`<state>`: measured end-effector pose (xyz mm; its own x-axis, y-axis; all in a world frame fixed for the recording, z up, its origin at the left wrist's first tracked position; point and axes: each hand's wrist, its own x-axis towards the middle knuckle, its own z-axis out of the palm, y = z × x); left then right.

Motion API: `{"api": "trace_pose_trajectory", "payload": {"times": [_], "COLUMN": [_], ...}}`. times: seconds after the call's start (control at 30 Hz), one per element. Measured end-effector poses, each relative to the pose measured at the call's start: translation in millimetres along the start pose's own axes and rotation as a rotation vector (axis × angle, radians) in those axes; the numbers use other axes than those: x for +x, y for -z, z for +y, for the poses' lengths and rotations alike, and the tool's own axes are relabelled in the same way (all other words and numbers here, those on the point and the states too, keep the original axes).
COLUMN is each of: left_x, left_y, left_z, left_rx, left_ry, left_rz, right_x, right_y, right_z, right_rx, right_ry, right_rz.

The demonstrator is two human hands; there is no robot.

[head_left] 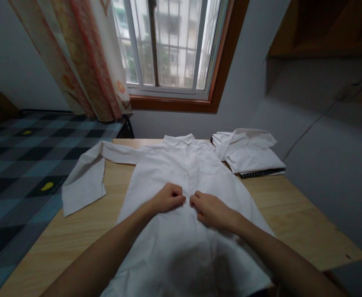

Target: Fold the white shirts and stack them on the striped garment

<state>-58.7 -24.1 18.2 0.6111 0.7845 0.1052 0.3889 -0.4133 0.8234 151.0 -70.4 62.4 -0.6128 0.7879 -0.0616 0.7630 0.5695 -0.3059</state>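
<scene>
A white long-sleeved shirt [168,165] lies face up, its collar at the far end and its front placket running down the middle. One sleeve stretches out to the left and bends down over the table's edge; the other reaches right onto a pile of cloth. My left hand [169,197] is closed at the left side of the placket, fingers curled against the fabric. Just across from it, my right hand [210,208] is also closed, pinching at the placket's right side. A small gap separates the two hands. Any button between the fingertips is too small to make out.
A pile of folded white clothes [251,159] sits at the back right of the wooden table [295,218], with a dark item beneath. A checkered bed [29,165] adjoins on the left. Behind are a curtain [88,62] and a barred window [174,45]; a shelf [320,33] hangs upper right.
</scene>
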Motion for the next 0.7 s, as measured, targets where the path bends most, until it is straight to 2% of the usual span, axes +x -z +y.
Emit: {"api": "trace_pose_trajectory", "payload": {"times": [0.07,0.13,0.23,0.33,0.4,0.53,0.7], "left_x": [1,1,3,5,8,19,37], "left_y": [1.3,1.3,-1.4,-5.2,-6.1,-1.4,9.6], "left_z": [-3,-4,-2,-1,-3,-13,-23], "left_rx": [-0.119,-0.123,0.048,0.296,0.439,0.629,0.712], "left_ry": [0.064,0.081,0.032,-0.057,-0.081,-0.048,-0.011], "left_rz": [0.056,0.11,0.176,0.178,0.165,0.159,0.157], "right_x": [-5,-9,-10,-3,7,30,51], "right_y": [-14,-20,-23,-26,-28,-26,-21], "right_z": [1,4,5,2,1,10,28], "right_rx": [0.083,0.179,0.188,0.054,-0.062,-0.205,-0.188], "right_ry": [-0.02,-0.089,-0.2,-0.289,-0.331,-0.353,-0.363], "right_rz": [0.011,0.052,0.105,0.159,0.147,0.107,0.137]}}
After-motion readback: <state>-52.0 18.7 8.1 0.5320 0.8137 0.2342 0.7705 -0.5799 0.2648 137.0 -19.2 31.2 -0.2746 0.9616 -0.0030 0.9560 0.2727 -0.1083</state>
